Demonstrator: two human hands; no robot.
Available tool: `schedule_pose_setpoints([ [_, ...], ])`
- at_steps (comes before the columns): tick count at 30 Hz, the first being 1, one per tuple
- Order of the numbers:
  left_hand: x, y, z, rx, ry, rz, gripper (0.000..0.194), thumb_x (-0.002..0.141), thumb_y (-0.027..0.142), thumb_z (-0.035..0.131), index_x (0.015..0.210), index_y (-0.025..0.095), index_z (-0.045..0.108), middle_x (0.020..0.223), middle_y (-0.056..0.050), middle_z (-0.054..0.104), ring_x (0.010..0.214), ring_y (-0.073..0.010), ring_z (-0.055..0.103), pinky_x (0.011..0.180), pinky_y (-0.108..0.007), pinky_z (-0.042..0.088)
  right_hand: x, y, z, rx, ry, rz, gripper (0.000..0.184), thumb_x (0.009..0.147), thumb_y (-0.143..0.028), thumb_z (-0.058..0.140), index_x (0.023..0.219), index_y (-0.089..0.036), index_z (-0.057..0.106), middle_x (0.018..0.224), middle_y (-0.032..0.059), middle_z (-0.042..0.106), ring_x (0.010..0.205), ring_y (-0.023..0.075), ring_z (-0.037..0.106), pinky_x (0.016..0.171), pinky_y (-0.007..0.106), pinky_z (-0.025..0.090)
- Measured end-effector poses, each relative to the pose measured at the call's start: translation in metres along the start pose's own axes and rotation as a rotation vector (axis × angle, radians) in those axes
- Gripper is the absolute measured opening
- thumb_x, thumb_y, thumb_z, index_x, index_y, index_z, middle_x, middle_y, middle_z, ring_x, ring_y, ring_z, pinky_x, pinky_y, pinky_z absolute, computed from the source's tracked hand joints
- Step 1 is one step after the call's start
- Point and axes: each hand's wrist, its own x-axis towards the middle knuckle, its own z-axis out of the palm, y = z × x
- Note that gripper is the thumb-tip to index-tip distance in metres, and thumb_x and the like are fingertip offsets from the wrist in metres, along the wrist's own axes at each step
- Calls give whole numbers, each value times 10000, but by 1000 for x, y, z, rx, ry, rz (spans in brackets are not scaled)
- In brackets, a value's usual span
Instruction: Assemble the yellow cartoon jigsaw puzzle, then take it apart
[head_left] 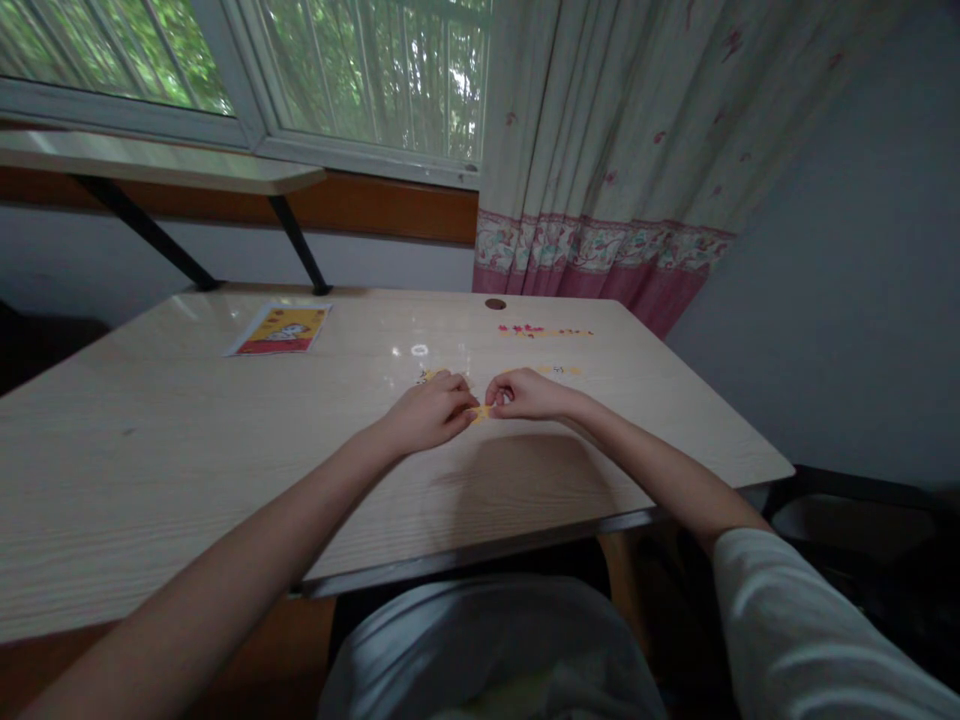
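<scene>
My left hand [433,412] and my right hand [526,393] meet above the middle of the desk. Between their fingertips is a small flat yellow piece [481,412], which looks like a jigsaw piece; both hands pinch it, one from each side. Just behind my left hand lie more yellow and dark pieces [429,376], partly covered by the fingers. Beyond my right hand a short row of yellow pieces [562,370] rests on the desk. Farther back is a row of red and yellow pieces [544,331].
A yellow and red picture sheet [280,330] with a white cartoon figure lies at the back left of the desk [187,440]. A round cable hole [495,304] sits near the back edge. A raised shelf [157,162] stands on black brackets at the left, and a curtain [600,200] hangs behind.
</scene>
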Motion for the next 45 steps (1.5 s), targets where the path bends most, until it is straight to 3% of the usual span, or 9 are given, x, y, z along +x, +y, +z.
schedule_pose_setpoints([
  [10, 4, 2, 2, -106, 87, -15, 222, 874, 296, 486, 826, 171, 664, 834, -67, 619, 864, -202, 537, 802, -341, 425, 1, -9, 6, -55, 114, -48, 166, 718, -251, 661, 825, -124, 654, 720, 5, 600, 621, 82, 498, 602, 193, 351],
  [15, 6, 7, -1, -138, 102, -15, 177, 836, 243, 509, 770, 162, 652, 778, -63, 630, 821, -199, 543, 785, -343, 425, 1, -11, 6, -86, 106, -81, 108, 736, -219, 638, 785, -128, 668, 696, 8, 619, 626, 86, 514, 613, 194, 351],
  [26, 6, 0, 2, -329, 269, -202, 197, 820, 286, 514, 777, 156, 655, 775, -59, 643, 774, -180, 569, 724, -320, 455, 2, -7, 6, 156, 226, -30, 254, 795, -348, 594, 830, -117, 691, 668, 5, 593, 593, 76, 458, 570, 199, 332],
  [31, 8, -3, 6, -538, 266, -346, 245, 815, 337, 502, 800, 137, 642, 764, -60, 650, 699, -161, 583, 644, -298, 468, 1, -9, 3, -43, 357, -174, 177, 809, -302, 596, 843, -155, 689, 774, 31, 634, 697, 106, 527, 659, 220, 378],
  [36, 8, -2, 6, -664, 286, -382, 265, 802, 373, 525, 805, 130, 629, 726, -47, 643, 655, -150, 572, 610, -285, 461, -2, -7, -2, -218, 379, -336, 197, 873, -318, 531, 875, -171, 662, 835, 58, 637, 806, 145, 552, 771, 275, 402],
  [40, 7, -3, 0, -511, 313, -298, 219, 819, 320, 531, 833, 146, 663, 803, -60, 652, 761, -172, 586, 716, -320, 468, -6, -4, -12, -240, 518, -357, 226, 885, -354, 516, 862, -183, 662, 843, 64, 628, 823, 157, 550, 787, 294, 413],
  [45, 0, -8, -5, -172, 172, -97, 193, 841, 251, 513, 852, 180, 692, 888, -76, 622, 897, -208, 539, 820, -355, 436, -10, -2, -20, -218, 715, -285, 235, 879, -388, 517, 837, -205, 658, 829, 60, 626, 792, 165, 542, 748, 308, 429],
])
